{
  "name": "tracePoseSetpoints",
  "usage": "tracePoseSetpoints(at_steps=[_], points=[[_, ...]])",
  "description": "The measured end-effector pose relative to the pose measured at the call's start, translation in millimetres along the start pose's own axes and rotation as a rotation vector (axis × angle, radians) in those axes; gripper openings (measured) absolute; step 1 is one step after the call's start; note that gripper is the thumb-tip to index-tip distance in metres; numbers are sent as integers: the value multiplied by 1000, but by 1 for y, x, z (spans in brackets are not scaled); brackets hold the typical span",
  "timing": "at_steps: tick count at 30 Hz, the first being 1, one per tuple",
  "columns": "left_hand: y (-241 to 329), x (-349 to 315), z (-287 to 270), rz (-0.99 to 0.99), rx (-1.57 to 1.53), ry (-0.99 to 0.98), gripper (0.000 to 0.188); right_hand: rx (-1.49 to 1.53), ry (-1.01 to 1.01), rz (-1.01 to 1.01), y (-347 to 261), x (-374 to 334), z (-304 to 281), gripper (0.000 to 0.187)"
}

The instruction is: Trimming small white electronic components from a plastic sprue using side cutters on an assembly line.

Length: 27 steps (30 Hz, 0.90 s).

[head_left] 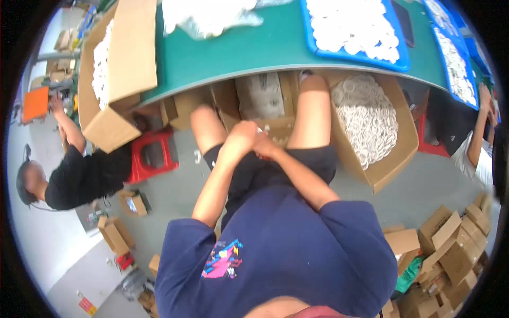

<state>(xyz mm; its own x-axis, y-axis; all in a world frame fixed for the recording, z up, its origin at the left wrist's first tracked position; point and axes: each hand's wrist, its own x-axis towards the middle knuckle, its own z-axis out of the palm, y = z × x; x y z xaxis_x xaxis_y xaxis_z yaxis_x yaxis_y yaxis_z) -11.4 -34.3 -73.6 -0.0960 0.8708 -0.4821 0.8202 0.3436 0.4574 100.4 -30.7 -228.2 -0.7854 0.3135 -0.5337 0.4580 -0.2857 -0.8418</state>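
My left hand [242,137] and my right hand [266,146] meet above my lap, just below the table edge. Both are closed, fingers bent toward each other. A speck of white [260,129] shows between them, too small and blurred to name. Beside my right leg stands an open cardboard box [396,159] heaped with white rings [366,119]. Between my knees, under the table, is another open carton [275,127]; its contents are mostly hidden by my hands.
On the green table [228,58] lie a blue tray [360,59] of white round pieces and a clear plastic bag [212,16]. A tall carton [132,47] stands left. Co-workers sit on both sides, one by a red stool [151,156]. Cardboard boxes [450,244] pile up behind right.
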Motion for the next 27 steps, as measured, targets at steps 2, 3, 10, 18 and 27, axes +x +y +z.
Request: tracePoseSetpoints(at_steps=[2, 3, 10, 18, 27], points=[[71, 9, -61, 167, 83, -64, 39, 61, 77, -7, 7, 3, -1, 28], [95, 13, -86, 234, 121, -13, 39, 57, 87, -23, 5, 2, -3, 28], [168, 84, -186, 436, 50, 732, 50, -116, 83, 191, 1, -1, -19, 30], [129, 191, -209, 397, 235, 891, 29, -297, 56, 130, 0, -4, -10, 39], [119, 207, -216, 468, 416, 789, 23, -358, 134, -20, -2, -11, -16, 36]])
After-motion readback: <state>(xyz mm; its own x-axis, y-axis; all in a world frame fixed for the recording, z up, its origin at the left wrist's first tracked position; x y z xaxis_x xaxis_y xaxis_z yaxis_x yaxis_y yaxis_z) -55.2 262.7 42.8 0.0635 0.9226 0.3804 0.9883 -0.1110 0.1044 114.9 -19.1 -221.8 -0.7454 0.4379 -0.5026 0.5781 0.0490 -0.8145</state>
